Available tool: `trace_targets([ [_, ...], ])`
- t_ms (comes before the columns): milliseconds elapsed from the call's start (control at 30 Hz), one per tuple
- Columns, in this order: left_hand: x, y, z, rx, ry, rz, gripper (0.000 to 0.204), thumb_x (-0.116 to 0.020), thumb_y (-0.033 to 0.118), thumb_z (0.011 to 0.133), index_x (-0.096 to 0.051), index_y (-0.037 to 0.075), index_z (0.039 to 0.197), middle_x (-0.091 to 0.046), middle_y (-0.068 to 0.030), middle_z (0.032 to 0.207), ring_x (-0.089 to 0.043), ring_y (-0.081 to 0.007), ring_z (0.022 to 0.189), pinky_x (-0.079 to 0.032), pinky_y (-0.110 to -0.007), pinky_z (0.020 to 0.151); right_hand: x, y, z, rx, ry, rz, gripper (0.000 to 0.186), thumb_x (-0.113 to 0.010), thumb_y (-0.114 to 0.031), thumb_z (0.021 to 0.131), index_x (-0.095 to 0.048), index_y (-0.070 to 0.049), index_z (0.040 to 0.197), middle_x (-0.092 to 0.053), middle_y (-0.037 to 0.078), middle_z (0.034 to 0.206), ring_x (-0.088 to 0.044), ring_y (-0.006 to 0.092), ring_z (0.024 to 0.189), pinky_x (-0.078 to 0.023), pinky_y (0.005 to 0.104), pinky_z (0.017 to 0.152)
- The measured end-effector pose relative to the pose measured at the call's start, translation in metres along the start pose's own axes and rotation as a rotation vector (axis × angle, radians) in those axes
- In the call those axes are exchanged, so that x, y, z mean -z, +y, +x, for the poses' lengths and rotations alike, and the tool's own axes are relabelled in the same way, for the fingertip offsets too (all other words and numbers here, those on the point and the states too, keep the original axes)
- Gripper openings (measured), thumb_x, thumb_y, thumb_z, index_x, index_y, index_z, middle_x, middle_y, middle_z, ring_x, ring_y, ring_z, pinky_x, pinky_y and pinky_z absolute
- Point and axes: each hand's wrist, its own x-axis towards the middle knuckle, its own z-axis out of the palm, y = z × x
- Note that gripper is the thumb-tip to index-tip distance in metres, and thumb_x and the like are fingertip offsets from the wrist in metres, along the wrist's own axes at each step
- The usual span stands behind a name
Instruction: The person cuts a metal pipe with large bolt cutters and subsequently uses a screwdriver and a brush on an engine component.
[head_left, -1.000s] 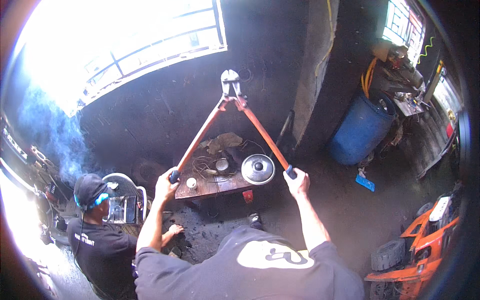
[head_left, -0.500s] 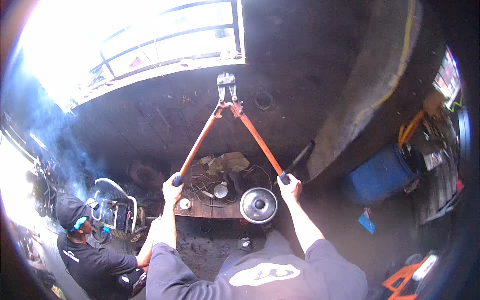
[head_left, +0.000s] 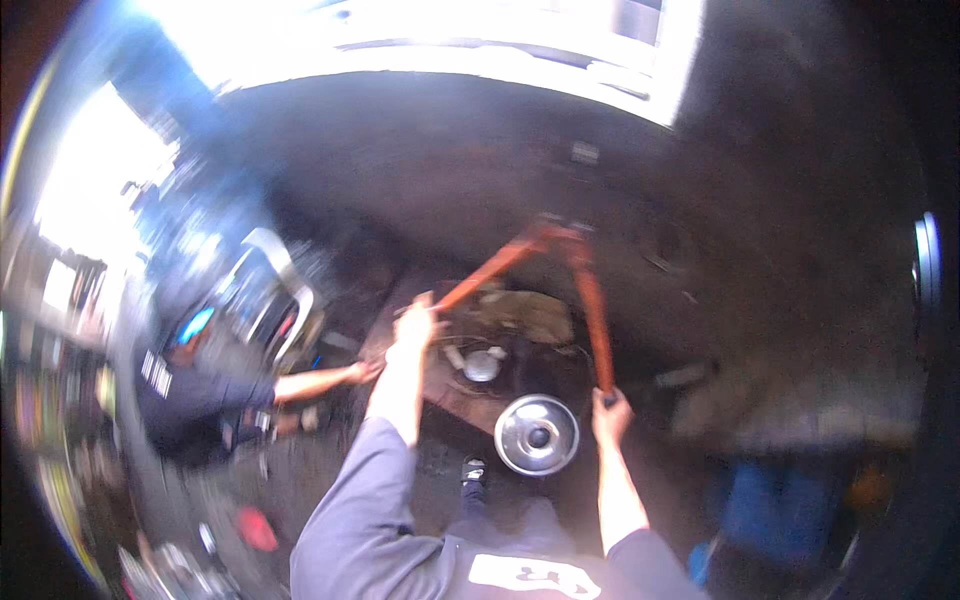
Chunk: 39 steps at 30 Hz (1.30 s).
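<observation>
Both my hands grip a large pair of bolt cutters (head_left: pixel 594 310) with orange-red handles spread apart in a V. My left hand (head_left: pixel 416 325) is wrapped round the end of the left handle, and my right hand (head_left: pixel 611 413) round the dark grip of the right one. The jaws point away from me toward the dark wall and are smeared by motion, so I cannot tell whether they touch anything. Between my arms is a round shiny metal lid (head_left: pixel 537 435) with a dark knob, by the near edge of the low wooden table (head_left: pixel 465 402).
On the table lie a crumpled brownish cloth or paper (head_left: pixel 530 318) and a small pale round container (head_left: pixel 482 366). To the left, a co-worker (head_left: pixel 200 395) in dark clothes reaches an arm toward the table, beside a metal-framed chair (head_left: pixel 280 290). A blue barrel (head_left: pixel 785 510) stands at the right.
My view has swung, so the scene sits shifted and blurred. The cutters' handles now lean more to the right, still held in both hands. The co-worker's arm now shows apart from mine.
</observation>
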Motion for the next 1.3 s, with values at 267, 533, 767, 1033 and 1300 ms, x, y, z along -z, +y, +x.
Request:
trace_targets([
  [267,-0.019,0.039,-0.197,-0.197,-0.375,-0.612,0.104,-0.077,0.038,0.088,-0.016,-0.001,0.162,-0.045,-0.0304,0.154,-0.049,-0.0418,0.141,-0.040,-0.047,0.117,-0.018,0.122,0.069,-0.113,-0.112,-0.406,0.086,-0.078,-0.048,0.085,-0.044,0.004,0.144,-0.061,0.032,0.132,-0.061,0.0456,0.122,-0.048,0.0550,0.104],
  [533,-0.158,-0.171,-0.628,1.238,-0.161,-0.770,0.067,-0.074,0.048,0.087,-0.063,0.006,0.137,-0.062,-0.0174,0.142,-0.057,-0.0332,0.134,-0.047,-0.045,0.111,-0.037,0.075,-0.024,-0.061,-0.383,-0.691,0.122,-0.078,-0.058,0.081,-0.011,0.009,0.158,-0.032,0.042,0.152,-0.046,0.0525,0.135,-0.045,0.0590,0.109],
  [767,-0.252,-0.276,-0.833,1.419,-0.083,-0.927,0.045,-0.065,0.049,0.095,-0.078,0.006,0.099,-0.077,-0.0142,0.094,-0.072,-0.0222,0.076,-0.055,-0.043,0.068,-0.178,-0.056,-0.259,0.719,-0.722,-0.516,0.092,-0.083,-0.035,0.079,-0.037,0.004,0.148,-0.040,0.032,0.148,-0.046,0.0438,0.135,-0.042,0.0499,0.112],
  [1033,-0.164,-0.508,-0.795,0.917,0.644,-1.527,0.029,-0.067,0.037,0.101,-0.066,0.009,0.108,-0.071,-0.0041,0.087,-0.063,-0.0128,0.072,-0.053,-0.033,0.065,-0.332,-0.228,-0.551,0.684,-1.390,-0.545,0.062,-0.083,-0.035,0.084,-0.064,0.004,0.129,-0.073,0.022,0.116,-0.070,0.0298,0.110,-0.056,0.0415,0.091],
  [1300,-0.058,-0.752,-0.830,1.124,0.359,-0.977,0.053,-0.071,0.037,0.096,-0.063,0.003,0.135,-0.071,-0.0191,0.128,-0.068,-0.0276,0.119,-0.052,-0.039,0.103,-0.549,-0.375,-0.753,0.870,-1.719,-0.500,0.052,-0.082,-0.038,0.088,-0.069,0.001,0.121,-0.076,0.015,0.096,-0.071,0.0217,0.087,-0.055,0.0356,0.079],
])
